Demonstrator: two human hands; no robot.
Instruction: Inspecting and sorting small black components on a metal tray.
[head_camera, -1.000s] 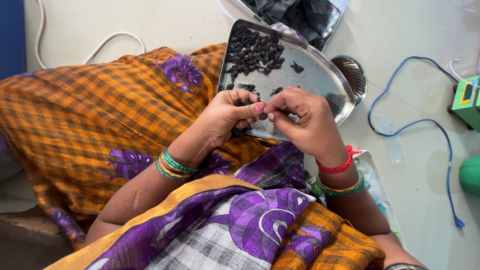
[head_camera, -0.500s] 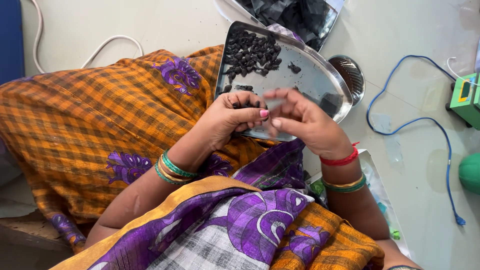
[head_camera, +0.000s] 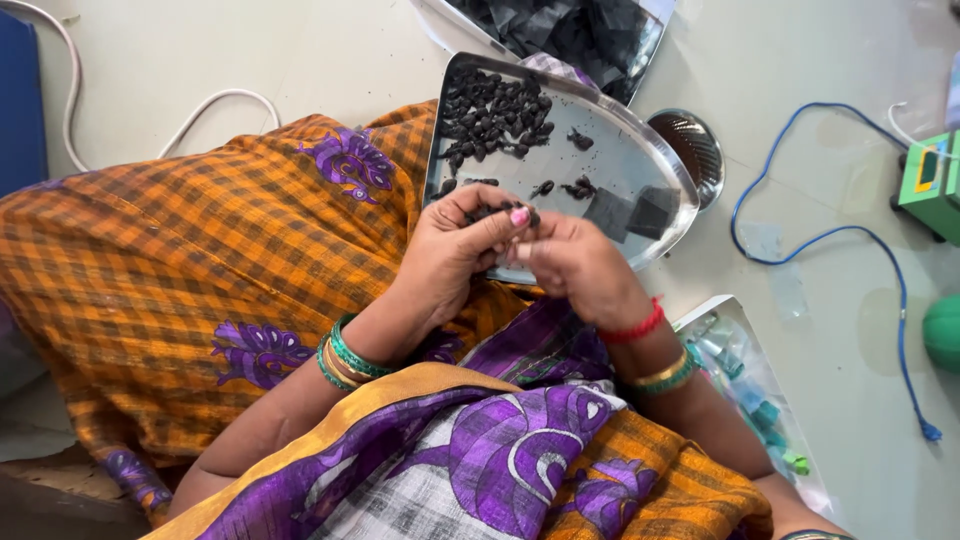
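tray: oval steel tray (head_camera: 640, 160) rests on the lap, tilted, far rim toward the floor
tray contents: heap of small black pieces (head_camera: 495, 115) at far left end; a few loose ones mid-tray; two dark flat squares (head_camera: 630, 212) at right
left hand (head_camera: 455, 250): over near rim of tray, fingers curled, thumb pressed to fingertips, clamped on a few small black pieces
right hand (head_camera: 580, 265): touching the left at the fingertips, fingers bunched together; what it pinches, cannot tell
wrists: green and gold bangles (head_camera: 345, 358) left; red thread plus gold/green bangle right
bag far: clear bag of dark flat pieces (head_camera: 580, 35) just beyond the tray
small bowl (head_camera: 692, 150): steel, round, just right of tray, partly under its rim
packet near right: clear pouch (head_camera: 755, 400) with small green parts inside
surface: pale floor (head_camera: 250, 50); white cable far left, blue cable (head_camera: 850, 240) right
room: green box at right edge, blue panel at left edge
clothing: orange check cloth (head_camera: 170, 260) with purple motifs covers the lap
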